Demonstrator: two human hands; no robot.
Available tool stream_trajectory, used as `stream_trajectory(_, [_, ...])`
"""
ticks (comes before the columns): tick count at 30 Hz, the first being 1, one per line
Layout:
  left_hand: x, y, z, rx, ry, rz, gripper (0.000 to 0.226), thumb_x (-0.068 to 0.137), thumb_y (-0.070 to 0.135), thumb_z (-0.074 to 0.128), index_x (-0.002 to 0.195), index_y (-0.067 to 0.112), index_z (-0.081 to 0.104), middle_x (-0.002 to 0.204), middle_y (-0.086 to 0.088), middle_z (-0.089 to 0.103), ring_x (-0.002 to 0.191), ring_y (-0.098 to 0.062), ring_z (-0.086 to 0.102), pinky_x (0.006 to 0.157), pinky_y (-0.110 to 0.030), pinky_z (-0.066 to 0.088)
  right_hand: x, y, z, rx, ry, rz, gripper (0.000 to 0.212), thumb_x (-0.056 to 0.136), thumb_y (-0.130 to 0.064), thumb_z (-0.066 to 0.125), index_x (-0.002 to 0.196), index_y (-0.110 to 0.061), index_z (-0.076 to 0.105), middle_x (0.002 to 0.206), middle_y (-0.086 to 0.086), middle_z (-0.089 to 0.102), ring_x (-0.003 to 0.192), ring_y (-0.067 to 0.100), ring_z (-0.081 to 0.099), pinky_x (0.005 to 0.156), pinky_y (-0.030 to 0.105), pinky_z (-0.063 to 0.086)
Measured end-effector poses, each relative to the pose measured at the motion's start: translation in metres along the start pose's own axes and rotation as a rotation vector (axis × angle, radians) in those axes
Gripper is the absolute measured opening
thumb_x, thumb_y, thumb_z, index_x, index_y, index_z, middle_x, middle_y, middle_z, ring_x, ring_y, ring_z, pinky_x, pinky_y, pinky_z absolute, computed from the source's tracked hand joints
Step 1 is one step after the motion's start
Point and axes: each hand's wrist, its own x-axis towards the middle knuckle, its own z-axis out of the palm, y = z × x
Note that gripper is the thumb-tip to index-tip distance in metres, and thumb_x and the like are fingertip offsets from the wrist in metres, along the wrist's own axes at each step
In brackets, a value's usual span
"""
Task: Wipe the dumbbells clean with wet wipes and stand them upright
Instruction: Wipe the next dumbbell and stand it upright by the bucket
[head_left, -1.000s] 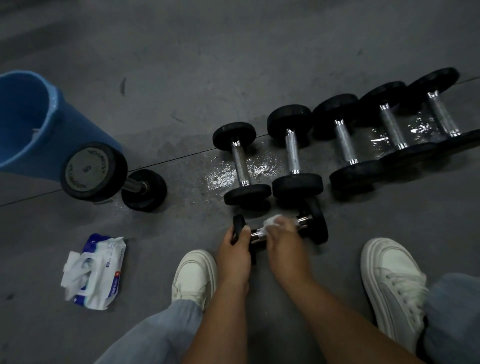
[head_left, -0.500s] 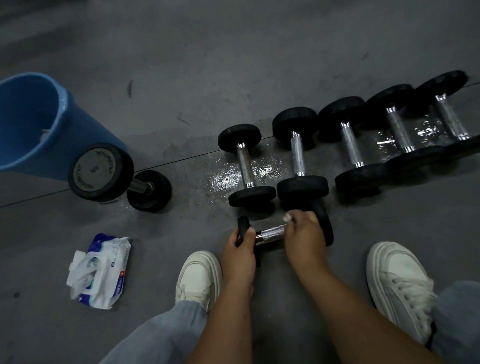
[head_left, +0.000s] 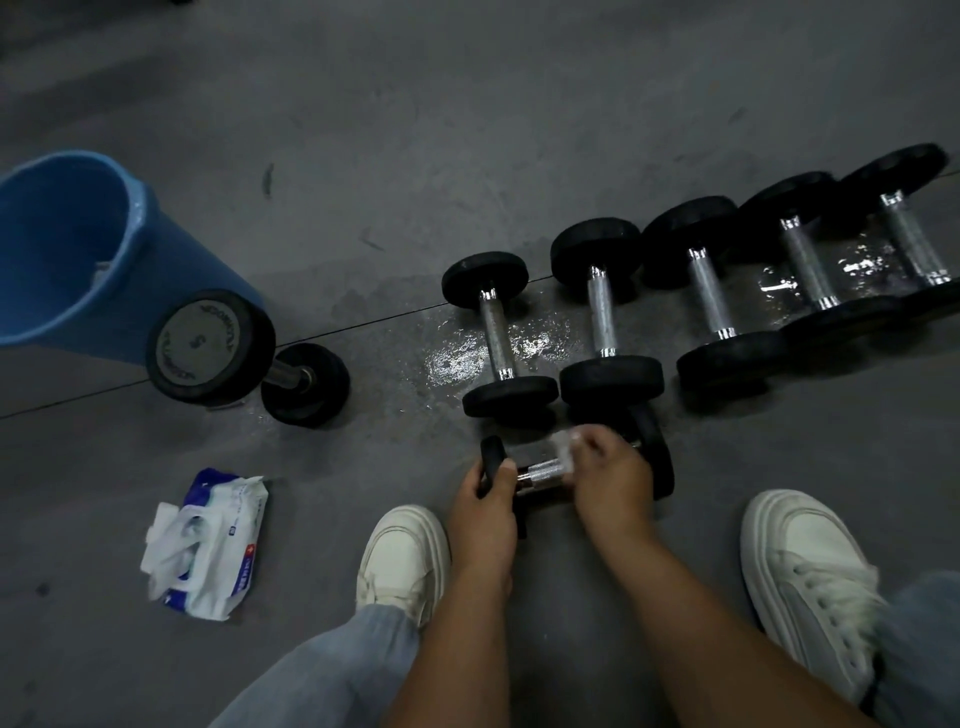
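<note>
A small black dumbbell (head_left: 652, 447) with a chrome handle lies on the floor between my feet. My left hand (head_left: 485, 501) grips its left head. My right hand (head_left: 610, 475) holds a white wet wipe (head_left: 563, 449) pressed around the handle. Several larger dumbbells (head_left: 498, 340) lie in a row on a wet patch of floor just beyond. One dumbbell (head_left: 208, 348) stands upright at the left, beside the bucket.
A blue bucket (head_left: 135, 249) sits at the far left. A pack of wet wipes (head_left: 208, 543) lies on the grey floor left of my left shoe (head_left: 400, 558). My right shoe (head_left: 810, 582) is at the lower right.
My right hand slid with the wipe along the handle toward the right head, then came back toward the middle. My left hand kept its grip on the left head.
</note>
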Motion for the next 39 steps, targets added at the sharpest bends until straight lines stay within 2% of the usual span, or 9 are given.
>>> stream_trajectory(6, [-0.001, 0.001, 0.001, -0.005, 0.006, -0.012, 0.024, 0.094, 0.033, 0.064, 0.115, 0.024, 0.069, 0.104, 0.001, 0.074, 0.095, -0.014, 0.069, 0.089, -0.037, 0.053, -0.006, -0.008, 0.001, -0.020, -0.239, -0.022, 0.014, 0.095, -0.016, 0.055, 0.090, -0.021, 0.067, 0.072, 0.005, 0.064, 0.047, 0.014, 0.059, 0.045, 0.020, 0.047])
stream_trajectory(9, [-0.002, 0.000, 0.000, -0.038, 0.006, -0.033, 0.022, 0.094, 0.031, 0.064, 0.114, 0.025, 0.069, 0.102, 0.005, 0.073, 0.092, -0.009, 0.069, 0.086, -0.032, 0.054, 0.008, 0.006, -0.007, -0.064, -0.017, 0.016, 0.014, 0.092, -0.017, 0.051, 0.097, -0.026, 0.060, 0.083, 0.004, 0.068, 0.071, 0.024, 0.067, 0.067, 0.037, 0.056])
stream_trajectory(13, [-0.003, 0.001, 0.001, -0.027, 0.006, -0.026, 0.020, 0.094, 0.031, 0.064, 0.113, 0.026, 0.069, 0.101, 0.006, 0.073, 0.092, -0.010, 0.069, 0.089, -0.035, 0.055, 0.002, 0.000, -0.002, -0.179, -0.188, -0.009, 0.025, 0.091, -0.008, 0.051, 0.109, -0.020, 0.061, 0.098, 0.007, 0.066, 0.086, 0.027, 0.065, 0.079, 0.033, 0.052])
stream_trajectory(19, [-0.003, 0.000, 0.001, -0.019, 0.005, -0.037, 0.024, 0.094, 0.033, 0.064, 0.116, 0.024, 0.068, 0.104, 0.005, 0.073, 0.095, -0.010, 0.068, 0.091, -0.035, 0.054, 0.001, -0.006, -0.011, -0.124, -0.055, 0.029, 0.014, 0.089, -0.011, 0.056, 0.091, -0.018, 0.067, 0.080, 0.001, 0.068, 0.076, 0.018, 0.062, 0.068, 0.025, 0.045])
stream_trajectory(22, [-0.001, 0.000, 0.001, -0.005, 0.009, -0.023, 0.021, 0.094, 0.033, 0.064, 0.112, 0.024, 0.071, 0.101, 0.004, 0.074, 0.093, -0.012, 0.069, 0.089, -0.037, 0.053, -0.006, -0.008, -0.001, -0.081, -0.206, -0.050, 0.020, 0.088, -0.004, 0.055, 0.092, -0.019, 0.067, 0.077, -0.001, 0.066, 0.073, 0.016, 0.065, 0.067, 0.026, 0.047])
stream_trajectory(26, [-0.003, 0.001, 0.000, -0.037, -0.003, -0.032, 0.023, 0.093, 0.031, 0.065, 0.113, 0.023, 0.071, 0.100, 0.005, 0.075, 0.096, -0.013, 0.070, 0.090, -0.037, 0.054, 0.010, -0.003, 0.001, -0.030, 0.060, 0.058, 0.019, 0.089, -0.006, 0.055, 0.102, -0.015, 0.067, 0.087, 0.008, 0.069, 0.080, 0.023, 0.064, 0.069, 0.027, 0.047])
stream_trajectory(30, [-0.003, 0.001, 0.001, -0.043, -0.010, -0.013, 0.017, 0.095, 0.027, 0.063, 0.107, 0.020, 0.071, 0.097, 0.000, 0.075, 0.091, -0.016, 0.070, 0.082, -0.033, 0.052, -0.008, -0.009, 0.014, 0.139, -0.299, 0.147, 0.028, 0.091, 0.007, 0.045, 0.093, -0.013, 0.065, 0.075, 0.011, 0.064, 0.051, 0.004, 0.059, 0.049, 0.016, 0.047])
stream_trajectory(34, [-0.003, 0.000, 0.001, -0.043, -0.003, -0.034, 0.021, 0.095, 0.029, 0.063, 0.113, 0.020, 0.070, 0.101, 0.002, 0.074, 0.092, -0.012, 0.069, 0.085, -0.032, 0.052, 0.006, -0.004, -0.001, 0.442, -0.003, 0.316, 0.029, 0.090, 0.010, 0.044, 0.085, -0.015, 0.058, 0.077, 0.010, 0.061, 0.059, 0.012, 0.058, 0.047, 0.015, 0.049])
stream_trajectory(39, [-0.002, 0.000, 0.001, -0.018, -0.003, -0.031, 0.024, 0.094, 0.032, 0.064, 0.114, 0.022, 0.070, 0.103, 0.002, 0.074, 0.096, -0.015, 0.069, 0.092, -0.039, 0.053, -0.004, -0.006, 0.007, 0.350, -0.189, 0.337, 0.009, 0.092, -0.008, 0.055, 0.084, -0.013, 0.055, 0.071, 0.007, 0.060, 0.052, 0.011, 0.055, 0.048, 0.022, 0.049])
